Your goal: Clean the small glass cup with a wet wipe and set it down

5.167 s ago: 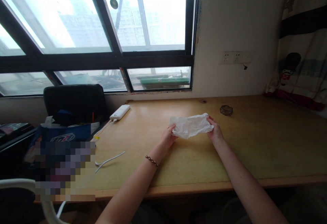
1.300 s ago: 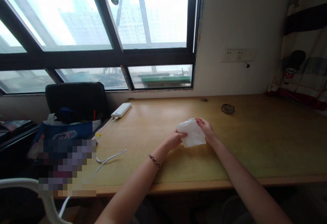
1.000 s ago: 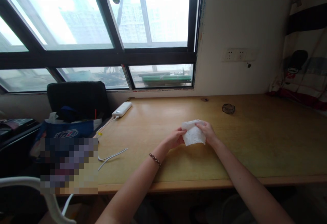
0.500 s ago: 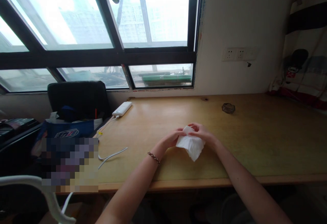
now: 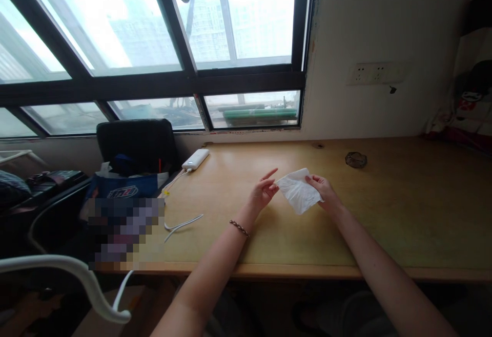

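A white tissue (image 5: 299,192) hangs over the desk, partly unfolded with a corner pointing down. My right hand (image 5: 325,193) pinches its right side, thumb in front and fingers behind. By the tissue's left corner is my left hand (image 5: 263,191), its index finger stretched out and the other fingers loosely bent. Its fingertips come close to that corner; whether they touch it I cannot tell. A braided bracelet (image 5: 240,228) circles the left wrist.
On the wooden desk (image 5: 403,209) lie a white power bank (image 5: 196,159) with a cable, a loose white cable end (image 5: 184,223) and a small brown glass dish (image 5: 356,160). A black chair (image 5: 138,140) and a blue bag (image 5: 126,187) stand at the left.
Both hands held the bunched tissue close together. Now they are farther apart, the tissue is spread and raised slightly, and the left fingers have opened. The view has shifted left.
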A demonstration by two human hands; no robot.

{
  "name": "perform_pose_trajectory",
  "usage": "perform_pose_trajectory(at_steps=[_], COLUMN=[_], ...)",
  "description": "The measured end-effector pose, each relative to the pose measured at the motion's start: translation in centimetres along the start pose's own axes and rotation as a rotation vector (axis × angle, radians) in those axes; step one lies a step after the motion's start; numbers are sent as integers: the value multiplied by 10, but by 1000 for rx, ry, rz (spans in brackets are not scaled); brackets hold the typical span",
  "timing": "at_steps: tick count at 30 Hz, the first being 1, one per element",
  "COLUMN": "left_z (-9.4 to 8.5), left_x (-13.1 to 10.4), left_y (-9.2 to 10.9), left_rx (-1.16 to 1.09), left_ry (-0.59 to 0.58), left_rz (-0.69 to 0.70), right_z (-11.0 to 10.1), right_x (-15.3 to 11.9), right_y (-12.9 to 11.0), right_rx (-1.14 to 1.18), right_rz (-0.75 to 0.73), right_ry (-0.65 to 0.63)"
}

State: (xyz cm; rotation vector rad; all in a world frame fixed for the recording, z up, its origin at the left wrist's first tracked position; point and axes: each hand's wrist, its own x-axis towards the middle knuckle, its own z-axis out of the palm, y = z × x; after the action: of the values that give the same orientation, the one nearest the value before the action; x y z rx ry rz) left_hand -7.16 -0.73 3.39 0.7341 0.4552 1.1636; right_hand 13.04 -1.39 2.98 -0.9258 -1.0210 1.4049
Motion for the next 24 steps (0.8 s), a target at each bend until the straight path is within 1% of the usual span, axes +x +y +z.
perform_pose_trajectory(at_steps=[3,5,6,7,10,12,14,17,19,21,24], left_z=[-5,-3,-2,1,10,14,15,12,9,7,4], left_x=[4,6,7,7,5,2,-1,-1,0,2,3], left_y=[-4,-11,-16,-20,-27,-28,-29,-33,-37,-38,-34], left_rx=[-21,-14,-25,-43,-101,-104,-63,80,169,223,268], left_ry=[116,175,168,136,-41,-136,-167,-101,-40,3,31], left_rz=[52,19,-21,-69,-179,-199,-224,-250,-222,-185,-166], right_z=[-1,0,1,2,5,6,5,3,2,2,0], right_x=[1,0,-1,-2,-4,-3,-1,4,5,5,2], right_y=[-1,-2,-3,-3,-1,4,9,16,18,16,10], right_rx=[106,157,171,174,126,66,3,-63,-70,-70,-93], right_rz=[-56,-81,-89,-92,-97,-114,-138,-152,-131,-69,55], right_ry=[42,31,18,4,-10,26,86,124,115,70,-26])
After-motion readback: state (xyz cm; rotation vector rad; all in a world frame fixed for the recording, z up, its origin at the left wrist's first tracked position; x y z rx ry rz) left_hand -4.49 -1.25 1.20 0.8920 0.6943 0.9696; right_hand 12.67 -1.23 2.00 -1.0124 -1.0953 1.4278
